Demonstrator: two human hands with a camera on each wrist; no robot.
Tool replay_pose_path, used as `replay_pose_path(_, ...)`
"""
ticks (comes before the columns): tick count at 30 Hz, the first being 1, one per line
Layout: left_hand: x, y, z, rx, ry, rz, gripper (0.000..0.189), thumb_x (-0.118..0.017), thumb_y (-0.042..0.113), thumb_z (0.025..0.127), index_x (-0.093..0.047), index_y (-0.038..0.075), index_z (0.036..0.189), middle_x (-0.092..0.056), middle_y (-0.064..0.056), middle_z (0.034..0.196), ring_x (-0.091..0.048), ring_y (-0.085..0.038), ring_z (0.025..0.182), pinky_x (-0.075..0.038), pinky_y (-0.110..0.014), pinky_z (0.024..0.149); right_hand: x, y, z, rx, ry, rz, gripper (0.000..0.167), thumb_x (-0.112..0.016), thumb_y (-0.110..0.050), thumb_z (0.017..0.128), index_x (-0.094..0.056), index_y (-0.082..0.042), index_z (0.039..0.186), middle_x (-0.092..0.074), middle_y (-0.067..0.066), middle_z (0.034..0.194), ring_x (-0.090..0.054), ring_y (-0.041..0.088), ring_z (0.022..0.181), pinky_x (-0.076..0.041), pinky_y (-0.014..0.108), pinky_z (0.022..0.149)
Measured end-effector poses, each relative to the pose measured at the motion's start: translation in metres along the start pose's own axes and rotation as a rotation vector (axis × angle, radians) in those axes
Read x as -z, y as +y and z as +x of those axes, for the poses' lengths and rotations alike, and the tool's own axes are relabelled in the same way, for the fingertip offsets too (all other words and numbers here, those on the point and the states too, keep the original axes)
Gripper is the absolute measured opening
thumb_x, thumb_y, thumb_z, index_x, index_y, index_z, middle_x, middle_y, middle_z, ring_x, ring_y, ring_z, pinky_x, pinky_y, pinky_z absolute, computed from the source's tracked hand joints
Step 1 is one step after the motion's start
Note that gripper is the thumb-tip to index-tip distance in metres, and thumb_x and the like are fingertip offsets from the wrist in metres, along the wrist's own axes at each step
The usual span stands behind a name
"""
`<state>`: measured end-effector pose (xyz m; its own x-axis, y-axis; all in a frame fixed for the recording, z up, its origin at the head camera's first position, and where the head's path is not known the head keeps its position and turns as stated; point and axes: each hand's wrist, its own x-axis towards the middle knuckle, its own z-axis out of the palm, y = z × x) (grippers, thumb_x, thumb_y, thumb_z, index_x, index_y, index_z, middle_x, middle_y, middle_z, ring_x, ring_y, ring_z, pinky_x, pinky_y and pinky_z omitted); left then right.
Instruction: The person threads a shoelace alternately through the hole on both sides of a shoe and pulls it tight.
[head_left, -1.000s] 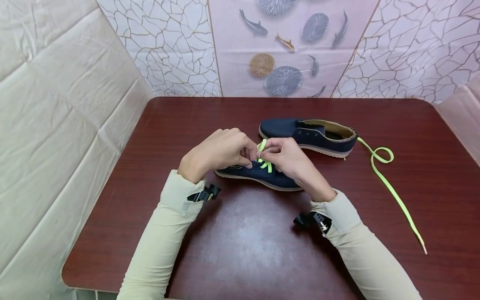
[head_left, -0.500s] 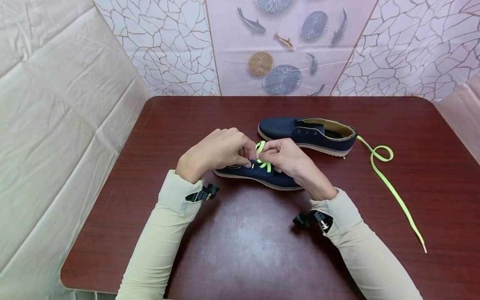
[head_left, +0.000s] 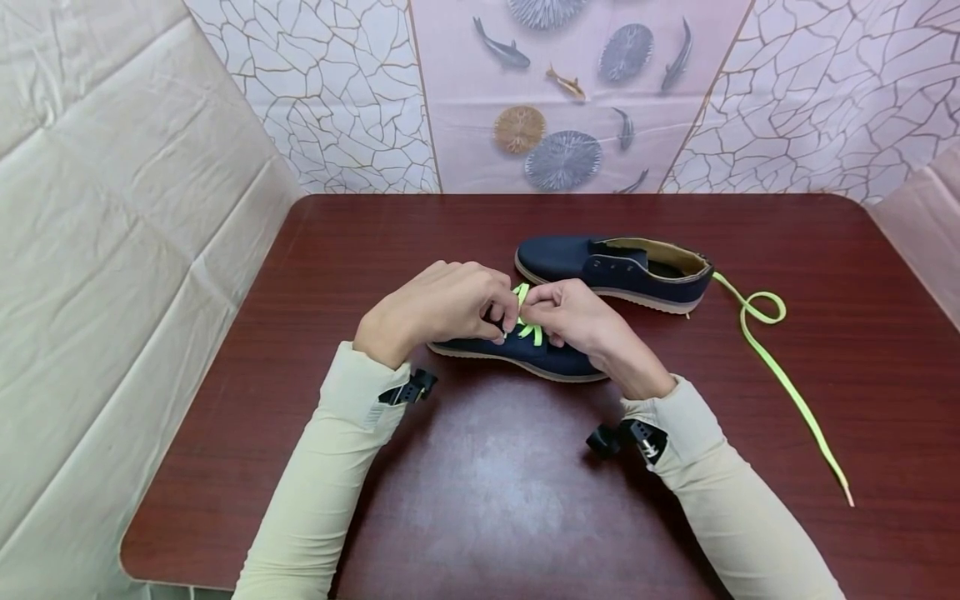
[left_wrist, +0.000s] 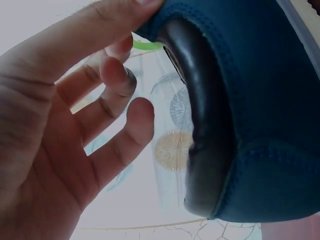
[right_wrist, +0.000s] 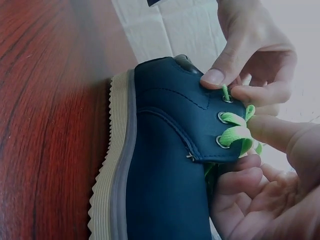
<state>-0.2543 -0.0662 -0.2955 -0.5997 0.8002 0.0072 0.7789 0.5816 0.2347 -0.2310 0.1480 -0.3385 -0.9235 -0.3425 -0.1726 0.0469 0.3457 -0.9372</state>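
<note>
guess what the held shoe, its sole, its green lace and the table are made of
Shoe: smooth navy leather or synthetic, low sheen, visibly stitched. Sole: pale, matte, probably rubber, ridged along its edge. Lace: flat textile, seemingly woven by its texture. Table: reddish wood or laminate, glossy, with grain and reflected light.

Two shoes (head_left: 525,351) (head_left: 557,257), two laces (right_wrist: 237,134) (head_left: 786,385), two hands (head_left: 442,304) (head_left: 581,321)

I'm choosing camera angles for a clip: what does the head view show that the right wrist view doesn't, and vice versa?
Only head: the open top of the second shoe, the loose lace by its heel, the fish-print backdrop.
Only right wrist: three metal eyelets, distinct, on the laced shoe.
Both: that shoe, its lime lace, left hand, right hand and table.
</note>
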Motion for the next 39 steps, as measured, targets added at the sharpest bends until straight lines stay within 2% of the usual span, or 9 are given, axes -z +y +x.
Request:
replay_pose_path(7,-0.001,0.004,-0.001,-0.025,0.015,0.081,0.012,-0.088,0.027,0.088,-0.079,0.036,0.090,-0.063,0.020,0.091,-0.063,-0.003,0.080,-0.048,-0.035,0.064,0.001,0.002,0.001,-0.031,0.005,0.015,0.017,-0.069,-0.018,0.100,-0.073,-0.004,0.090,-0.044,-0.008,0.055,-0.042,0.011,0.052,-0.034,0.023,0.054)
replay_pose_path(11,0.000,0.004,-0.001,-0.056,0.043,0.094,0.011,-0.086,0.027,0.090,-0.081,0.036,0.088,-0.064,0.023,0.091,-0.064,-0.001,0.079,-0.048,-0.034,0.063,0.001,0.003,0.001,-0.011,0.009,0.028,0.014,-0.065,-0.011,0.098,-0.070,-0.004,0.087,-0.047,-0.007,0.059,-0.042,0.010,0.052,-0.035,0.022,0.053)
replay_pose_path(14,0.002,0.003,-0.001,-0.073,0.052,0.080,0.009,-0.084,0.028,0.092,-0.082,0.035,0.088,-0.067,0.022,0.093,-0.065,-0.001,0.085,-0.050,-0.034,0.065,0.000,0.004,0.001,0.013,0.009,0.037,0.012,-0.063,-0.008,0.097,-0.070,-0.002,0.089,-0.054,-0.007,0.065,-0.042,0.009,0.052,-0.036,0.022,0.053)
replay_pose_path(19,0.004,0.005,-0.001,-0.067,0.039,0.041,0.009,-0.079,0.025,0.097,-0.080,0.030,0.090,-0.070,0.017,0.101,-0.064,-0.004,0.098,-0.052,-0.035,0.072,-0.001,0.004,0.001,0.033,0.029,0.021,0.018,-0.063,-0.013,0.103,-0.075,0.000,0.106,-0.063,-0.005,0.075,-0.043,0.010,0.054,-0.037,0.023,0.053)
replay_pose_path(22,0.007,0.007,-0.003,-0.055,0.040,0.027,0.009,-0.076,0.024,0.099,-0.079,0.028,0.092,-0.070,0.014,0.099,-0.063,-0.006,0.096,-0.052,-0.035,0.073,-0.002,0.003,0.001,0.045,0.044,0.010,0.022,-0.064,-0.018,0.106,-0.075,0.000,0.114,-0.064,-0.005,0.079,-0.043,0.011,0.054,-0.038,0.023,0.053)
replay_pose_path(28,0.013,0.011,-0.007,-0.063,0.050,-0.033,0.005,-0.075,0.023,0.100,-0.079,0.022,0.098,-0.071,0.010,0.098,-0.063,-0.008,0.096,-0.054,-0.033,0.078,-0.004,0.001,0.000,0.077,0.074,0.035,0.022,-0.066,-0.019,0.106,-0.076,-0.002,0.117,-0.068,-0.005,0.083,-0.042,0.010,0.053,-0.038,0.023,0.053)
replay_pose_path(33,0.024,0.010,-0.017,-0.131,0.177,-0.161,0.004,-0.078,0.018,0.098,-0.079,0.017,0.102,-0.072,0.008,0.101,-0.064,-0.007,0.097,-0.055,-0.030,0.083,-0.003,-0.001,0.000,0.087,0.093,0.044,0.022,-0.062,-0.017,0.106,-0.076,-0.002,0.115,-0.060,-0.002,0.074,-0.041,0.010,0.053,-0.038,0.024,0.055)
replay_pose_path(36,0.031,0.011,-0.025,-0.167,0.276,-0.220,0.007,-0.081,0.015,0.095,-0.080,0.016,0.101,-0.072,0.008,0.099,-0.063,-0.006,0.091,-0.054,-0.029,0.079,-0.001,-0.003,-0.001,0.087,0.095,0.038,0.022,-0.062,-0.017,0.107,-0.077,-0.003,0.114,-0.059,-0.001,0.075,-0.041,0.011,0.056,-0.038,0.025,0.056)
replay_pose_path(39,0.036,0.012,-0.030,-0.190,0.330,-0.245,0.009,-0.084,0.013,0.092,-0.080,0.016,0.100,-0.072,0.009,0.096,-0.061,-0.005,0.085,-0.051,-0.029,0.074,0.002,-0.003,-0.003,0.092,0.086,0.010,0.021,-0.067,-0.020,0.105,-0.078,-0.005,0.114,-0.061,-0.002,0.078,-0.040,0.010,0.058,-0.036,0.024,0.055)
